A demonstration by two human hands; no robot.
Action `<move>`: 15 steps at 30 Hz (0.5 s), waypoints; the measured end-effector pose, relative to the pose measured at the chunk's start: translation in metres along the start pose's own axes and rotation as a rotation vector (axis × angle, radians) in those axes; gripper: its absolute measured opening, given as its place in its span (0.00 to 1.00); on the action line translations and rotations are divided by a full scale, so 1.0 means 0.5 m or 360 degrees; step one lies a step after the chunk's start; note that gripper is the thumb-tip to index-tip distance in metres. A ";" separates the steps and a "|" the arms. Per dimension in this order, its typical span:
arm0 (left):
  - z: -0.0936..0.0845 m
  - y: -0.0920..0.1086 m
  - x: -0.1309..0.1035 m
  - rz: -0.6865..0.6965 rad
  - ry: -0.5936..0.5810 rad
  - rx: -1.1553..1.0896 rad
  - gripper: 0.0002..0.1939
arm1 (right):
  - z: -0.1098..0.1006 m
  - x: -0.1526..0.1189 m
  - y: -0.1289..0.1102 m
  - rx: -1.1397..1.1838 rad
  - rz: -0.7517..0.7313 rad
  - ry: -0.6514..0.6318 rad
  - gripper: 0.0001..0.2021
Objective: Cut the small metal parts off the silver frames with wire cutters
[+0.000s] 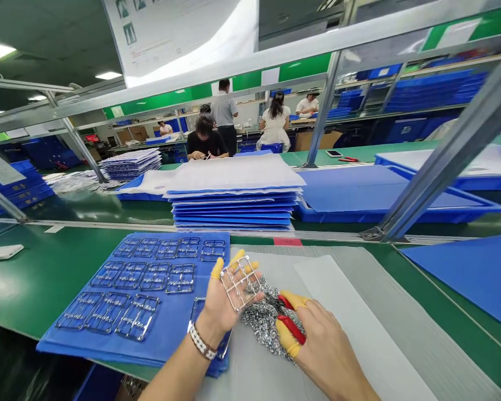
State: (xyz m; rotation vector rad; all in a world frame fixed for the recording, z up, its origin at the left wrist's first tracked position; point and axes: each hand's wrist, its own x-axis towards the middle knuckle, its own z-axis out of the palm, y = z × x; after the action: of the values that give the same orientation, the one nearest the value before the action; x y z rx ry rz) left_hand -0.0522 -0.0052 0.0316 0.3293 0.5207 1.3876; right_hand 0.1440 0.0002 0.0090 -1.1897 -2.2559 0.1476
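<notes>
My left hand [221,303], palm up with yellow finger cots on, holds a small silver metal frame [241,283] with crossbars and script-like shapes inside. In my right hand [325,337], also wearing yellow finger cots, are red-handled pliers [291,328]; their jaws cannot be made out against the chain. A heap of silver chain [264,329] lies beneath and between both hands on a grey mat [350,267]. To the left, several similar metal frames [137,316] rest in rows on a blue sheet [171,340]. My left forearm partly covers another frame there.
Behind the bench stands a stack of blue sheets [236,209] with white layers. Blue trays [401,209] sit at its right. A slanted metal post [446,150] rises at the right. Several people work farther back. A white device [3,253] lies at far left.
</notes>
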 end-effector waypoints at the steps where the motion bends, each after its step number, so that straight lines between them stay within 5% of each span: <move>1: -0.002 -0.014 0.007 -0.0021 0.0003 0.0008 0.27 | -0.002 0.004 -0.005 -0.0045 0.0009 0.0019 0.17; 6: -0.014 -0.059 0.026 -0.0080 0.0006 -0.0051 0.21 | -0.001 0.036 -0.040 -0.0185 0.0054 -0.0077 0.13; 15: -0.025 -0.065 0.029 -0.0050 -0.0086 -0.0109 0.21 | 0.018 0.069 -0.065 -0.0364 0.0090 -0.0218 0.09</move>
State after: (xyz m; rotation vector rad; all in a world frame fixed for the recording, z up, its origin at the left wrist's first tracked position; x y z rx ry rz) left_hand -0.0300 0.0025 0.0022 0.3011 0.4310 1.3595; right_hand 0.1007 0.0092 0.0280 -1.4003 -2.4092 -0.0088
